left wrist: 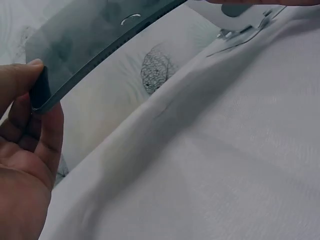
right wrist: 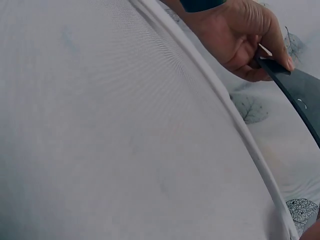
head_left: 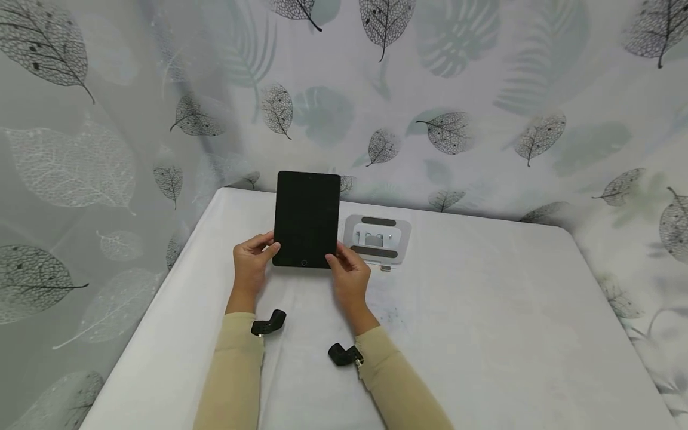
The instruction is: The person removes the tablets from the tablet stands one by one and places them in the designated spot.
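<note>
A black tablet [head_left: 307, 218] with a round home button is held up over the table in the head view, its dark screen toward me. My left hand [head_left: 252, 263] grips its lower left corner, thumb on the front and fingers behind. At the lower right corner my right hand [head_left: 349, 276] pinches it the same way. The left wrist view shows the thumb of the left hand [left wrist: 25, 135] on the corner of the tablet [left wrist: 95, 45]. In the right wrist view the right hand [right wrist: 245, 40] pinches the other corner.
Just right of the tablet, a grey and white stand [head_left: 404, 239] with dark pads lies flat on the white-covered table [head_left: 484, 334]. A small brownish piece [head_left: 385, 269] lies at its front edge. Leaf-patterned curtains [head_left: 333, 71] hang behind and to the left of the table.
</note>
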Demonstrator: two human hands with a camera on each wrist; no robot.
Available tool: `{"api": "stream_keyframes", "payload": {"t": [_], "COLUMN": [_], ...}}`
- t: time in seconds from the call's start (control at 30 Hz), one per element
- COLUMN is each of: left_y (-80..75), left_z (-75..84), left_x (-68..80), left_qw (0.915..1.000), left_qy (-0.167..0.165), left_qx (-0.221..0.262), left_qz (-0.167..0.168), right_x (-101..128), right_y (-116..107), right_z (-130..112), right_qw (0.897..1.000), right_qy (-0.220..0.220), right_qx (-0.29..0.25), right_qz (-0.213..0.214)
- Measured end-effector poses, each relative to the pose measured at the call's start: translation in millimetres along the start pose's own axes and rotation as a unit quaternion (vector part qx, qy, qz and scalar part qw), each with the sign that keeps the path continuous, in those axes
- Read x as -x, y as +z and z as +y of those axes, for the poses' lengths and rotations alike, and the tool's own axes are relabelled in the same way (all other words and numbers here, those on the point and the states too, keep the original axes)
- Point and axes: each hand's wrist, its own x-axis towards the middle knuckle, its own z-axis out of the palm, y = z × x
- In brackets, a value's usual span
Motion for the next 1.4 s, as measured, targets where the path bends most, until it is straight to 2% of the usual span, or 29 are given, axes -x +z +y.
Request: {"api": "stream_keyframes", "payload": {"t": [0.2,0.33,0.43,0.47,0.67,0.83,0.97,1.1,1.2,1.4], "left_y": [-8.5,-7.4,-2.2,-2.7,-12.3,-10.8,-9.2,-8.6,-7.7,-10.0], "left_z": [3.7,17.1,29.9,26.3,-2.0,-5.0,-9.4,-13.5,-15.0,-15.1], "left_x": [-3.2,-2.4,-0.2,-1.1,-4.0,-0.6,0.1,0.9,2.1,2.3], "left_qw": [0.9942,0.9874,0.9788,0.9763,0.9570,0.9377,0.9283,0.9227,0.9165,0.8926], "left_qy": [-0.065,-0.088,-0.097,-0.099,-0.094,-0.096,-0.075,-0.049,-0.032,-0.014], "left_qx": [-0.085,-0.131,-0.180,-0.192,-0.273,-0.333,-0.364,-0.382,-0.399,-0.449], "left_qz": [0.009,0.009,0.010,0.014,0.027,0.016,0.011,0.003,-0.003,-0.041], "right_x": [-2,-3,-4,-4,-4,-3,-3,-2,0,1], "right_y": [3,3,4,4,8,8,9,9,8,6], "right_z": [4,6,8,8,6,7,8,8,8,8], "right_qw": [0.997,0.990,0.985,0.984,0.972,0.964,0.961,0.959,0.952,0.938], "right_qy": [0.054,0.091,0.112,0.115,0.120,0.106,0.082,0.073,0.075,0.046], "right_qx": [0.054,0.103,0.126,0.135,0.199,0.243,0.263,0.272,0.289,0.327], "right_qz": [-0.014,-0.024,-0.030,-0.030,-0.028,-0.030,-0.032,-0.037,-0.061,-0.108]}}
